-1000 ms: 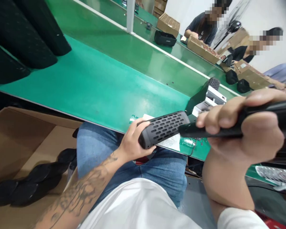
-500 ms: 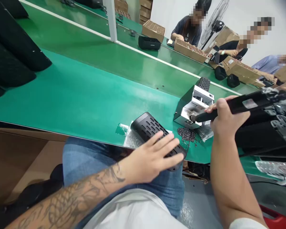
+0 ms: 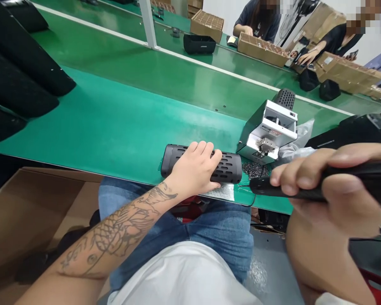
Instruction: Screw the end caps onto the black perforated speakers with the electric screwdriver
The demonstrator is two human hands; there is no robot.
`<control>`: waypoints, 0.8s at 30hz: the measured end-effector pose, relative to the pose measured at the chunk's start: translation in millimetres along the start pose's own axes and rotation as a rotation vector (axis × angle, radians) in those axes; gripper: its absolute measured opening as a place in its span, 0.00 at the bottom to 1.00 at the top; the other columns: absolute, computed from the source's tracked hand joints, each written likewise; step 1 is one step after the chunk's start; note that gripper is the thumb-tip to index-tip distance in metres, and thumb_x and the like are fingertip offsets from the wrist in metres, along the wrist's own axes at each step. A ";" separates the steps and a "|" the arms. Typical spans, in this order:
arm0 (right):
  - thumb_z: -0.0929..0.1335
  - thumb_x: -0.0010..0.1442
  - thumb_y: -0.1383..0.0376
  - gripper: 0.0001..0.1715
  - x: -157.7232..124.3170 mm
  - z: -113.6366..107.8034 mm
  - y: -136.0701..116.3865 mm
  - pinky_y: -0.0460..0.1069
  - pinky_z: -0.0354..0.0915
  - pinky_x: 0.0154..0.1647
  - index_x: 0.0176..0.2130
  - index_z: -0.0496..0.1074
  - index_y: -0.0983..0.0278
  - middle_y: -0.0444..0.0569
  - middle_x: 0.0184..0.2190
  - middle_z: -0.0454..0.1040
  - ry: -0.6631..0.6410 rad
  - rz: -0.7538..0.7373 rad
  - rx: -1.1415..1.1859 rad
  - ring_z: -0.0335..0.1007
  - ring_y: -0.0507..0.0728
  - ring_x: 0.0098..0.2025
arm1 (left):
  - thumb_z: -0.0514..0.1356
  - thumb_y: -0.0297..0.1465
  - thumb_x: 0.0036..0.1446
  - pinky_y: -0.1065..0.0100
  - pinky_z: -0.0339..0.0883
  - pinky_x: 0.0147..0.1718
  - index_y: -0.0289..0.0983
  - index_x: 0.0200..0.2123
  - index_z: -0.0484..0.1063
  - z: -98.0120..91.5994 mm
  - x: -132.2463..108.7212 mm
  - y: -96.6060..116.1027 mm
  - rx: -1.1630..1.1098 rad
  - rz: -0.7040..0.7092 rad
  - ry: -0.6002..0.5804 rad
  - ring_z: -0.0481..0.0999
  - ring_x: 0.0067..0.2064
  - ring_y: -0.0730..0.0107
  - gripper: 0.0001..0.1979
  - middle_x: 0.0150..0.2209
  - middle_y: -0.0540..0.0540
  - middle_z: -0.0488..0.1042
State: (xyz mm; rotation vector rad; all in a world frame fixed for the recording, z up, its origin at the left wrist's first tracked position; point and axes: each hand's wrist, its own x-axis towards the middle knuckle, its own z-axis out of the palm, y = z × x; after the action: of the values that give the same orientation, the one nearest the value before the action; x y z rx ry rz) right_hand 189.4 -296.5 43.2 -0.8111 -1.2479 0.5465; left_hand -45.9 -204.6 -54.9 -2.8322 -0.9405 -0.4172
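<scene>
My left hand [image 3: 198, 167] is wrapped over a black slotted housing [image 3: 230, 167], its fingers curled across the top and the thumb on the near side. The housing lies near the table's front edge, roughly parallel to it. In my right hand [image 3: 333, 186] is a black electric screwdriver [image 3: 273, 186], held level with its thin bit pointing left, close to the housing's right end. Beyond the tool stands a silver and black screw feeder [image 3: 266, 135]. A pile of small dark screws [image 3: 255, 170] lies in front of it.
Clear plastic bags [image 3: 296, 142] lie by the feeder. Large black casings [image 3: 25, 76] stand at the left. Across the green table [image 3: 114, 123], co-workers handle parts beside divided cardboard boxes [image 3: 262, 48]. A cardboard box [image 3: 34, 203] is below the edge at left.
My right hand has brought the screwdriver away from the feeder, nearer to me and toward the housing. The housing has turned parallel to the edge, and my left hand has closed on it.
</scene>
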 end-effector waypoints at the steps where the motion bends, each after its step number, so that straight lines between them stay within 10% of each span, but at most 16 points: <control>1: 0.88 0.60 0.60 0.15 -2.2 7.6 4.0 0.55 0.81 0.20 0.41 0.85 0.56 0.39 0.22 0.78 -0.018 -0.030 0.023 0.72 0.55 0.16 | 0.81 0.57 0.60 0.47 0.64 0.60 0.30 0.63 0.77 -0.3 0.3 0.2 -0.006 -0.005 -0.003 0.77 0.58 0.35 0.43 0.57 0.28 0.80; 24: 0.86 0.63 0.64 0.15 5.4 25.0 38.4 0.54 0.78 0.22 0.38 0.80 0.56 0.37 0.23 0.78 -0.285 0.015 0.054 0.69 0.55 0.16 | 0.79 0.53 0.63 0.47 0.63 0.56 0.30 0.58 0.78 -3.4 1.6 1.0 -0.072 -0.011 0.018 0.76 0.54 0.36 0.36 0.53 0.30 0.80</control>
State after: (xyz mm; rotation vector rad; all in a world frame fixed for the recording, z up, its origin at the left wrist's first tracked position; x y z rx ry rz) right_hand 169.0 -262.9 19.0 -0.7148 -1.4812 0.7232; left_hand -44.8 -205.2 -51.1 -2.8830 -0.9566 -0.4868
